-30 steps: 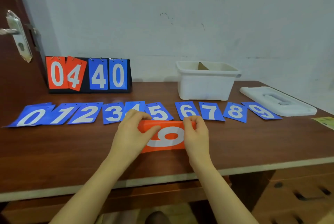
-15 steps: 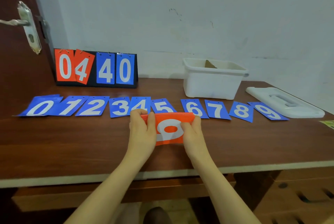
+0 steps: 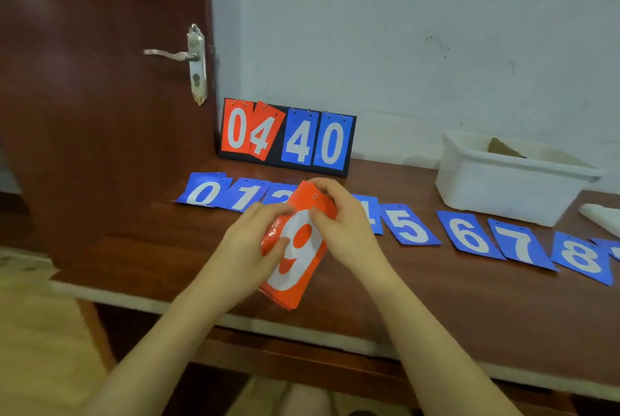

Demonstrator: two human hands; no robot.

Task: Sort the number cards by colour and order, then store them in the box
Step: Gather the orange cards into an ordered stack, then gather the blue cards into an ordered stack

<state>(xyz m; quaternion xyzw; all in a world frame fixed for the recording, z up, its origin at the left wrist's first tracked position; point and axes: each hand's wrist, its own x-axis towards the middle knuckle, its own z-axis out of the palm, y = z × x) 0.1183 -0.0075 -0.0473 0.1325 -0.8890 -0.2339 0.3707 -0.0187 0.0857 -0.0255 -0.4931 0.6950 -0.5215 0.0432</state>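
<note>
Both hands hold a stack of orange number cards (image 3: 295, 248) with a white 9 on top, tilted above the brown wooden table (image 3: 436, 298). Left hand (image 3: 250, 248) pinches its left edge; right hand (image 3: 342, 219) curls over the top. Blue number cards (image 3: 411, 226) lie in a row beyond, near the open white plastic box (image 3: 503, 187).

we count eight blue number cards (image 3: 412, 227) showing a digit along the table: 0, 1, a partly hidden 2, 4, 5, 6, 7, 8, plus a sliver of one more at the right edge. one orange stack (image 3: 295, 254), 9 on top. one scoreboard (image 3: 287, 137) bearing four cards. one white box (image 3: 510, 181). two hands.
</note>
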